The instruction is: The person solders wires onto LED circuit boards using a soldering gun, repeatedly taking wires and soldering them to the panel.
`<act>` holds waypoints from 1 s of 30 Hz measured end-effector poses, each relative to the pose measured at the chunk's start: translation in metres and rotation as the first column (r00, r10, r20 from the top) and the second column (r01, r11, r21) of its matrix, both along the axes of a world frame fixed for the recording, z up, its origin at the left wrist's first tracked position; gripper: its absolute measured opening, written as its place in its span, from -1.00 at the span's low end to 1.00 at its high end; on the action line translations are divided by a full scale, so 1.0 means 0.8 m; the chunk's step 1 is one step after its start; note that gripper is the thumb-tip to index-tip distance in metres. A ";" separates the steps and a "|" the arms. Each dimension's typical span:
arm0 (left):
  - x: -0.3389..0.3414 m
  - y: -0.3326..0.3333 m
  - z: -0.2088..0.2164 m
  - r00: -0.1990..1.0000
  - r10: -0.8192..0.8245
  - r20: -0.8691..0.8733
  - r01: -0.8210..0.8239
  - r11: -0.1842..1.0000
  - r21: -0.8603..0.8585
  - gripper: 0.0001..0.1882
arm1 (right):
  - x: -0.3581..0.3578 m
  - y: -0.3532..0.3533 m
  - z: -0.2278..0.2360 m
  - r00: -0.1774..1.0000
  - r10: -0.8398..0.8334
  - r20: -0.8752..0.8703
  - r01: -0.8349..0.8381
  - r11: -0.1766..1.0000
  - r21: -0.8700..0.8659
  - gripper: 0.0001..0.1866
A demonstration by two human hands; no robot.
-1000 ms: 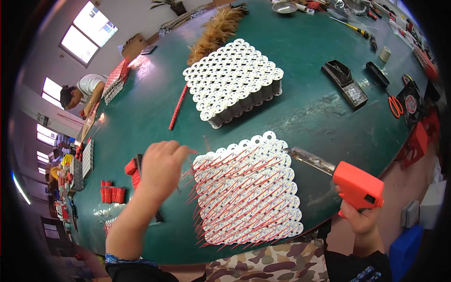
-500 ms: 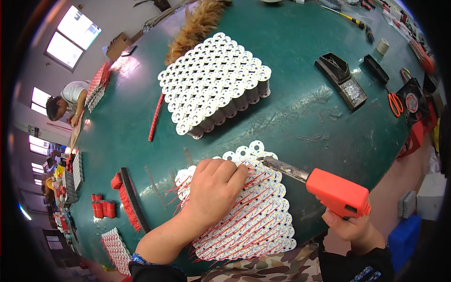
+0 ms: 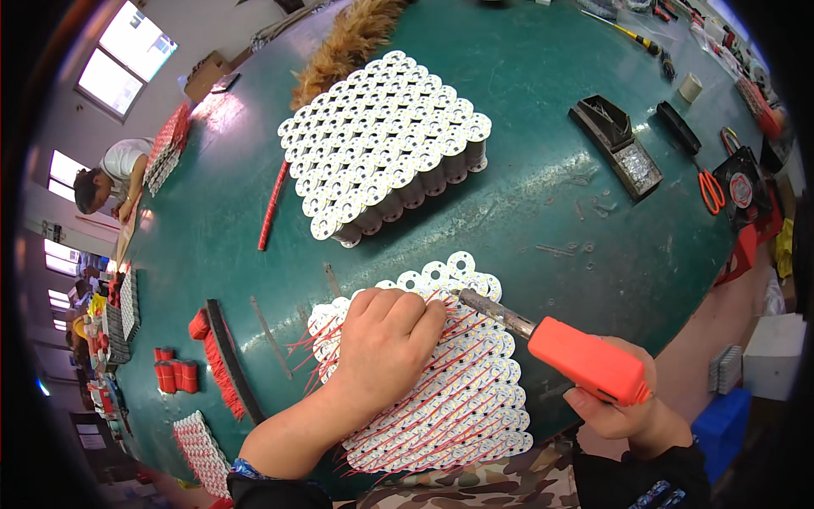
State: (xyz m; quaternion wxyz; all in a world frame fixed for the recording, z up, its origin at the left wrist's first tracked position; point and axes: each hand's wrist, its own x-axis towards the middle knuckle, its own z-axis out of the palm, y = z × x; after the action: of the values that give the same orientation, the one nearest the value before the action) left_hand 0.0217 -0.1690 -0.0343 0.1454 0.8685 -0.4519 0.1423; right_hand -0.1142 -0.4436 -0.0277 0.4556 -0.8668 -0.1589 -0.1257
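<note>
A panel of round white circuit boards (image 3: pixel 500 399) lies in front of me, with thin red wires (image 3: pixel 441 394) running slantwise across it. My left hand (image 3: pixel 386 343) rests on the panel's upper left, fingers curled and pinched at a red wire close to the far edge. The fingertips are partly hidden. In my right hand (image 3: pixel 617 407) is a soldering iron (image 3: pixel 585 360) with a red-orange pistol-shaped body, gripped at its rear. Its dark metal tip points left and meets the panel's far edge, just right of my left fingers.
Beyond stands a block of white discs on grey cylinders (image 3: pixel 381 153), beside a feather duster (image 3: pixel 348 42) and a red rod (image 3: pixel 273 208). Red wire bundles (image 3: pixel 176 373) and a black-backed bristle strip (image 3: pixel 227 360) lie left. A black metal holder (image 3: pixel 617 144), orange-handled scissors (image 3: pixel 710 193) and a fan (image 3: pixel 746 182) sit right. A co-worker (image 3: pixel 114 178) bends at the far left.
The soldering iron has shifted left and slightly down, its tip nearer my left fingers. My right hand has turned with it. My left hand stays at nearly the same spot on the panel.
</note>
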 end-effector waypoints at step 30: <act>-0.001 0.000 -0.003 1.000 -0.007 0.020 0.008 1.000 -0.014 -0.79 | -0.005 -0.006 -0.006 0.999 0.038 -0.017 -0.037 0.999 0.031 -0.39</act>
State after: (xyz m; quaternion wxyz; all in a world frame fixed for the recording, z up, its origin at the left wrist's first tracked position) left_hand 0.0211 -0.1687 -0.0368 0.1474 0.8643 -0.4557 0.1537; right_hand -0.1183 -0.4487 -0.0328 0.4725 -0.8577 -0.1691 -0.1118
